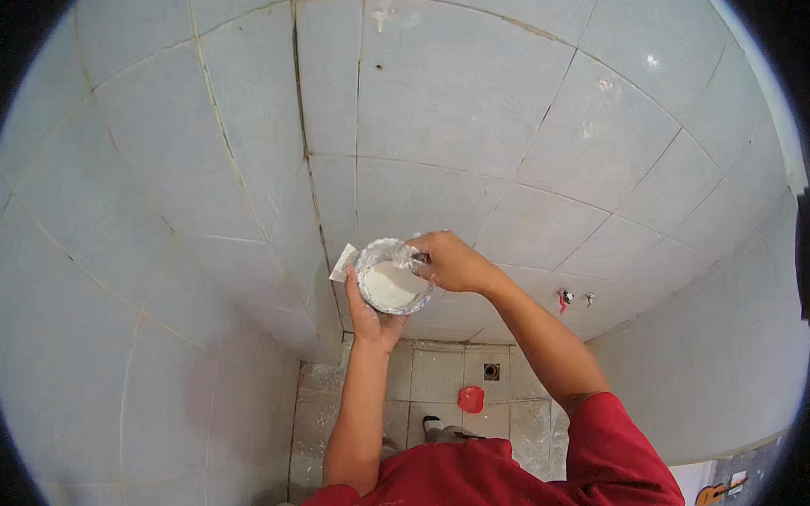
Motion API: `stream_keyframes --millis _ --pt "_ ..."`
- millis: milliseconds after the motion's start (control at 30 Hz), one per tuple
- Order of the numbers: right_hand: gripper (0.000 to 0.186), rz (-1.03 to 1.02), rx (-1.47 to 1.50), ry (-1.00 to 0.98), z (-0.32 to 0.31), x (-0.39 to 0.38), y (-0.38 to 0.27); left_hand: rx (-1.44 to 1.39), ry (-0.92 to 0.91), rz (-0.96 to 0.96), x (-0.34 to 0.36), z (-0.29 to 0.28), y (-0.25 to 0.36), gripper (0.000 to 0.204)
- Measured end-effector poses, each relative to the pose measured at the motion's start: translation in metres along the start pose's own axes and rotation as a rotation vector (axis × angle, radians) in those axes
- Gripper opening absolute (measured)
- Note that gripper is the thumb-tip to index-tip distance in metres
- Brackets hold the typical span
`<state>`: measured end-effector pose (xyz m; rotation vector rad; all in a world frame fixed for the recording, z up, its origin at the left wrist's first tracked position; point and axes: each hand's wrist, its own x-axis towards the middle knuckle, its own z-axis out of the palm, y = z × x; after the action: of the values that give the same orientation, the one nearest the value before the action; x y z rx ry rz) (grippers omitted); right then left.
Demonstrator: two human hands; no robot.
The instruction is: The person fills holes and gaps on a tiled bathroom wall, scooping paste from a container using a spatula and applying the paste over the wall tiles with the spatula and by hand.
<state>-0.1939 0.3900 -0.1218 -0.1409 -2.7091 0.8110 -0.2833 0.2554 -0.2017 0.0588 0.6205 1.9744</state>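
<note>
Cupping the bowl [373, 257], the left hand [370, 320] curls around its lower left; the right hand [453, 262] is bunched at the right rim, hold unclear. Bowl looks light, stiff, smear-slick: grip underneath. White paste [396, 289] inside; tiled wall [453, 91] beyond.

The tiled floor [437, 374] carries 1 red dish-like object [471, 400].

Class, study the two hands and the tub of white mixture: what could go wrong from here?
1. The left hand holds the tub up above the tiled floor; a slip or tilt might spill the white mixture.
2. The right hand is at the tub's rim, so a hard push there could tip it.
3. The pale flat piece beside the left thumb might drop.
</note>
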Motion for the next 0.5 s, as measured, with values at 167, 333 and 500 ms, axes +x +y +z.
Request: stream_keyframes --millis 167,333,500 --pt "0.020 0.116 0.127 0.286 -0.030 0.026 -0.002 0.014 0.061 0.000 -0.001 -0.001 0.000 0.076" --pt "0.019 0.051 -0.009 0.627 -0.076 0.084 -0.002 0.005 -0.042 0.025 0.004 -0.011 -0.003 0.077" --pt "0.018 -0.093 -0.280 0.820 -0.112 0.136 0.003 -0.034 0.057 -0.024 -0.001 -0.002 -0.002 0.074"
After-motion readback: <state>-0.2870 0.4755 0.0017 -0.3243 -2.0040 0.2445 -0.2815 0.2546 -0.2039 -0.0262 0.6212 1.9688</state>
